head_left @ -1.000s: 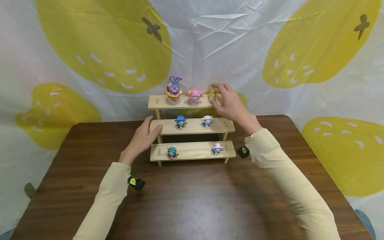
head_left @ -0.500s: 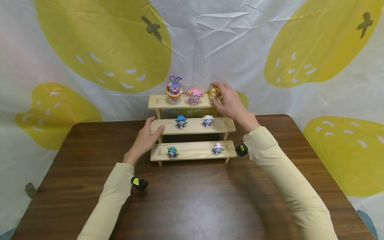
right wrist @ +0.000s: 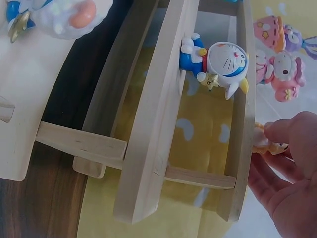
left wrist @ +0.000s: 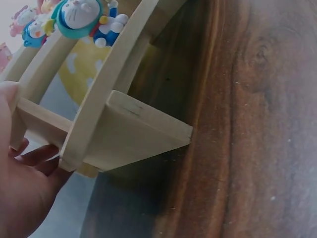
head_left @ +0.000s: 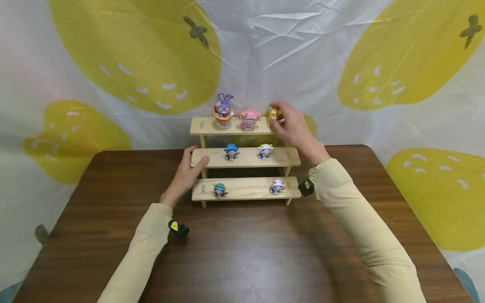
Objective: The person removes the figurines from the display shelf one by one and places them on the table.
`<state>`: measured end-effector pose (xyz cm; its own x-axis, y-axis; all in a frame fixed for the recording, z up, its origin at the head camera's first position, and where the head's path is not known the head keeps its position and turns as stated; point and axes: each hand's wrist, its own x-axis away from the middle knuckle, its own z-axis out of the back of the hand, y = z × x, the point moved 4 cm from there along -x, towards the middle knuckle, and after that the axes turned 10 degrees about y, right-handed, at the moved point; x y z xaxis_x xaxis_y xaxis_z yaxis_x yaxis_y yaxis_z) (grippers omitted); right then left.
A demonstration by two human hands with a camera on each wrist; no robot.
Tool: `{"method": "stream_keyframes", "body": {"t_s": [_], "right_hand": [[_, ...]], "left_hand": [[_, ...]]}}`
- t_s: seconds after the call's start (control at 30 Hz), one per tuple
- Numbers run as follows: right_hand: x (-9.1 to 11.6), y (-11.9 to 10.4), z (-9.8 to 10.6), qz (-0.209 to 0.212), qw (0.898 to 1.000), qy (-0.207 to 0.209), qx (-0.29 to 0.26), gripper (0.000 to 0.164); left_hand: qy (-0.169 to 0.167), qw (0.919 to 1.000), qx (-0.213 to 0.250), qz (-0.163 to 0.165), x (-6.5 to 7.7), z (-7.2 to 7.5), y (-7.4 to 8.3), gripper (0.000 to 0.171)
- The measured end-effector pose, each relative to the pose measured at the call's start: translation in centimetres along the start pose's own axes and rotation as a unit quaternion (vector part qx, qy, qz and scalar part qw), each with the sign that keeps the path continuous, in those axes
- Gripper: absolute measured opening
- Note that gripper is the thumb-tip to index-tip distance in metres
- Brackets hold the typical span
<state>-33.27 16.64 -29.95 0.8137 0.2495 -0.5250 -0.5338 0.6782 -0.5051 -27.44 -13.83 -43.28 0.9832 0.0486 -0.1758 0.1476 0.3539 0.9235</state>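
A three-tier wooden display stand [head_left: 242, 157] carries several small figurines. My left hand [head_left: 185, 171] grips the left end of its middle tier, thumb on top; in the left wrist view, the fingers curl behind the wood. At the right end of the top tier, my right hand [head_left: 293, 126] pinches a small yellow animal figurine [head_left: 273, 116] between thumb and fingers. The right wrist view shows this figurine [right wrist: 262, 139] at the shelf edge, partly covered by the thumb. To its left stand a pink-hatted figurine [head_left: 249, 120] and a purple rabbit figurine [head_left: 223, 110] in a cup.
On the middle tier stand a blue-hatted figurine [head_left: 231, 152] and a white-hatted one [head_left: 265, 151]. The bottom tier bears a teal-hatted figurine [head_left: 219, 190] and another white-hatted one [head_left: 277, 186]. A patterned cloth [head_left: 280, 63] hangs close behind the brown table [head_left: 246, 252].
The head view has shifted slightly. My left wrist has edged right toward the stand. My right hand stays on the yellow figurine, whose face shows more clearly than a second ago.
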Motion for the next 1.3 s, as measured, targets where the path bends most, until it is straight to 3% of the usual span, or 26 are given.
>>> {"method": "stream_keyframes", "body": {"t_s": [0.3, 0.47, 0.6, 0.7, 1.3], "right_hand": [[0.1, 0.0, 0.1, -0.01, 1.0, 0.003, -0.001, 0.042], [0.2, -0.2, 0.2, -0.011, 1.0, 0.009, -0.011, 0.041], [0.4, -0.2, 0.3, -0.005, 1.0, 0.016, -0.012, 0.04], [0.4, -0.3, 0.3, 0.005, 1.0, 0.021, -0.009, 0.038], [1.6, -1.1, 1.5, 0.02, 0.999, 0.029, 0.018, 0.039]], "left_hand": [[0.009, 0.9987, 0.049, 0.007, -0.1, -0.5, -0.4, 0.06], [0.004, 0.9978, 0.064, 0.014, 0.5, -0.3, 1.1, 0.058], [0.004, 0.9982, 0.059, 0.013, 1.3, 0.0, 2.7, 0.057], [0.006, 0.9982, 0.059, 0.013, 1.5, 0.2, 3.0, 0.056], [0.013, 0.9981, 0.058, 0.017, 1.7, 0.1, 3.1, 0.055]]}}
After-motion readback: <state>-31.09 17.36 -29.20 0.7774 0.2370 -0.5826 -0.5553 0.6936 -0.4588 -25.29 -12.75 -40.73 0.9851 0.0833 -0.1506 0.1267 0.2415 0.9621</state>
